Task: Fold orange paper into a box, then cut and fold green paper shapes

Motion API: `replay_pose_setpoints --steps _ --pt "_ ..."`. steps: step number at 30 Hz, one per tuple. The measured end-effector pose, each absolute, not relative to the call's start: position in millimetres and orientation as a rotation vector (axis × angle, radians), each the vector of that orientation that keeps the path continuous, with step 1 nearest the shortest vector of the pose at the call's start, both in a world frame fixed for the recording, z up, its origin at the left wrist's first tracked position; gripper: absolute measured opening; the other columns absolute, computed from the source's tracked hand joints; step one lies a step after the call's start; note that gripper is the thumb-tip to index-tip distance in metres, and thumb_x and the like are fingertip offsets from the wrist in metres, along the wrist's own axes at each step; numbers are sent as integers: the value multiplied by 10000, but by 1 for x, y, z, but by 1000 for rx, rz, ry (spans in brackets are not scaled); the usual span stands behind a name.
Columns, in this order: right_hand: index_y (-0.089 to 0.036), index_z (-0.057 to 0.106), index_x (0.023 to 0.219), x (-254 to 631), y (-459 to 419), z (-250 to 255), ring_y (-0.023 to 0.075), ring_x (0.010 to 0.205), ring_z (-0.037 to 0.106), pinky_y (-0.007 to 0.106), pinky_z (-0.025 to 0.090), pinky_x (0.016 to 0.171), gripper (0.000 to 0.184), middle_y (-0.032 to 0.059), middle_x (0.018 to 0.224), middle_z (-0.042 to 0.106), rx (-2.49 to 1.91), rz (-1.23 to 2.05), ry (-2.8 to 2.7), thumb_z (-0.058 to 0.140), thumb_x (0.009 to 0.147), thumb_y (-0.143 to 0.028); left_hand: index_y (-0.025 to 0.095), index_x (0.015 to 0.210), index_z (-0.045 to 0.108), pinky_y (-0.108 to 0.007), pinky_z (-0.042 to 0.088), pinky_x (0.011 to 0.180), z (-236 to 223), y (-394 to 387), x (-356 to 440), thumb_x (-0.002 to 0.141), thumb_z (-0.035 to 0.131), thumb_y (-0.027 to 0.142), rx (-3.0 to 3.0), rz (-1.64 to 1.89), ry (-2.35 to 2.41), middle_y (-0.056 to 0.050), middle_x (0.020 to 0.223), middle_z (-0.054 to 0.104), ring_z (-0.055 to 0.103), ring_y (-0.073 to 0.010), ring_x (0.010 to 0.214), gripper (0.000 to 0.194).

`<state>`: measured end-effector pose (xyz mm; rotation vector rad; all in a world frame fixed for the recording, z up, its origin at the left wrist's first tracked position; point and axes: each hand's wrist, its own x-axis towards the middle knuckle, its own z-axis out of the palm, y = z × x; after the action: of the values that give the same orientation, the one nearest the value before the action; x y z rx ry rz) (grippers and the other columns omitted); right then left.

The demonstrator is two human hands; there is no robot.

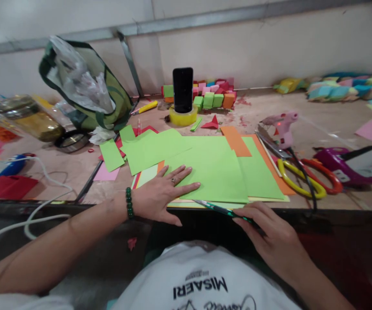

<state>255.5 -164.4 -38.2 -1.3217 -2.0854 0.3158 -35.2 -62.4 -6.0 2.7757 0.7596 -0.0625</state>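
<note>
My left hand (164, 193) lies flat with fingers spread on a stack of bright green paper (208, 168) at the table's front edge. A ring and a green bead bracelet are on that hand and wrist. In my right hand (266, 228) is a slim green box cutter (221, 209), gripped by its rear end. Its blade points left, at the front edge of the top green sheet, close to my left fingers. Cut green pieces (111, 156) lie to the left of the stack, and an orange strip (236, 140) rests across its upper right.
Right of the stack lie yellow- and orange-handled scissors (302, 181), a pink glue gun (284, 127) and a purple tape dispenser (347, 165). Behind, a phone (183, 90) stands in a yellow tape roll (183, 115). A green bag (108, 94) and a jar (32, 118) stand left.
</note>
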Motion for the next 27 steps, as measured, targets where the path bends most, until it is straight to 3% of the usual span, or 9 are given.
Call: replay_pose_setpoints --steps 27 --pt "-200 622 943 236 -155 -32 131 709 629 231 512 638 124 30 815 615 -1202 358 -2114 516 896 -156 301 1482 210 -667 120 1055 -7 -64 -34 679 593 719 2762 -28 777 -169 1568 73 152 -448 1396 983"
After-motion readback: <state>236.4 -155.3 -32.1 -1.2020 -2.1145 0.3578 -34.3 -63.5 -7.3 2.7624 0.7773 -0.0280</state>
